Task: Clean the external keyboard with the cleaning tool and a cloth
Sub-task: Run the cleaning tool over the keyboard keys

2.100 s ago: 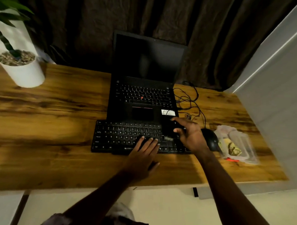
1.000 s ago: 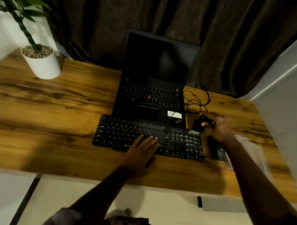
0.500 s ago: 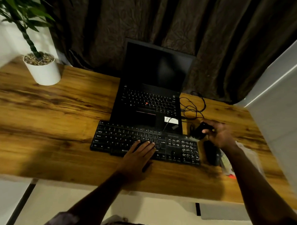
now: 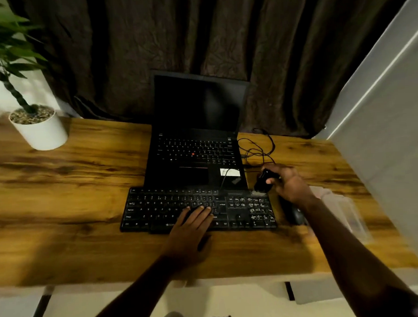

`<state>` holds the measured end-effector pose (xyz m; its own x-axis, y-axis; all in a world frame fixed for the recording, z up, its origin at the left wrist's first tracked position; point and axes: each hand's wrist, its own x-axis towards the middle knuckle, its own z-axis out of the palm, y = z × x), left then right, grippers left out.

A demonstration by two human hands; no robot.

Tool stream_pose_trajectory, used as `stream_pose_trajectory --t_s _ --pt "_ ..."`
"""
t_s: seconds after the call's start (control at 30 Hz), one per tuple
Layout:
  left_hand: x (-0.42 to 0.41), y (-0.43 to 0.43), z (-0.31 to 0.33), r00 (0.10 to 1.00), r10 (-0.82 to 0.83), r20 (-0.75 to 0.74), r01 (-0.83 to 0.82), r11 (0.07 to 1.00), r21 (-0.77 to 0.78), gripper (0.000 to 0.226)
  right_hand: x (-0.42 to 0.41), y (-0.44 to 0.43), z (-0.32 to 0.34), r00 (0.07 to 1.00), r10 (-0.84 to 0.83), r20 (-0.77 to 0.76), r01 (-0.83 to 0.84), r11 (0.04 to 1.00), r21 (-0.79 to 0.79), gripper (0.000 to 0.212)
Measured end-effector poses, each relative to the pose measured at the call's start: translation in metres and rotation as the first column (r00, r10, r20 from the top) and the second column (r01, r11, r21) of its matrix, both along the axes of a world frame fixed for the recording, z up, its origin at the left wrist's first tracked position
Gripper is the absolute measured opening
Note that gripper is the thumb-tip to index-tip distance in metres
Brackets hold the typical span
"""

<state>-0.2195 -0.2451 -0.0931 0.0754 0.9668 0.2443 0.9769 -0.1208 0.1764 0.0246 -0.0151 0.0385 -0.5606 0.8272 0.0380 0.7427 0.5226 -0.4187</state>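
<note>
A black external keyboard (image 4: 157, 208) lies on the wooden desk (image 4: 60, 188) in front of an open laptop (image 4: 197, 139). My left hand (image 4: 189, 233) rests flat on the keyboard's lower middle, fingers straight on the keys. My right hand (image 4: 288, 183) grips a small black cleaning brush (image 4: 264, 181), whose pale bristles touch the keyboard's top right corner. No cloth is visible.
A black mouse (image 4: 293, 213) sits right of the keyboard, partly under my right arm. A clear plastic package (image 4: 344, 210) lies further right. Tangled black cables (image 4: 258, 151) lie beside the laptop. A white plant pot (image 4: 39, 129) stands far left. A white wall panel (image 4: 381, 126) bounds the right.
My right hand carried the brush from the middle-right keys out to the keyboard's top right corner. My left hand stayed on the keyboard. The camera view shifted.
</note>
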Motion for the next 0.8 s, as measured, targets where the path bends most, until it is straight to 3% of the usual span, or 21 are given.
stream_pose_trajectory --t_s 0.17,0.33,0.6,0.7,0.8 --pt "0.002 -0.002 0.005 1.000 0.009 0.026 -0.009 1.000 -0.012 0.061 -0.018 -0.016 0.002 0.998 -0.016 0.057 0.011 0.996 0.084 0.049" --pt "0.002 -0.002 0.007 1.000 0.012 0.028 -0.011 1.000 -0.024 0.061 -0.040 -0.025 0.002 0.994 0.093 -0.060 -0.092 0.996 0.019 0.043" --pt "0.002 -0.002 0.008 1.000 0.015 0.007 -0.015 1.000 0.002 0.061 0.001 -0.008 0.008 0.997 -0.075 0.036 0.075 0.997 -0.008 0.047" --pt "0.002 -0.001 0.007 1.000 0.013 0.008 -0.014 1.000 0.005 0.061 -0.004 -0.010 0.007 0.997 -0.079 -0.001 0.079 0.997 -0.002 0.047" --pt "0.001 -0.002 0.006 1.000 0.011 0.005 -0.011 1.000 0.004 0.060 -0.015 -0.019 0.007 0.997 0.021 -0.081 -0.024 0.999 -0.030 0.045"
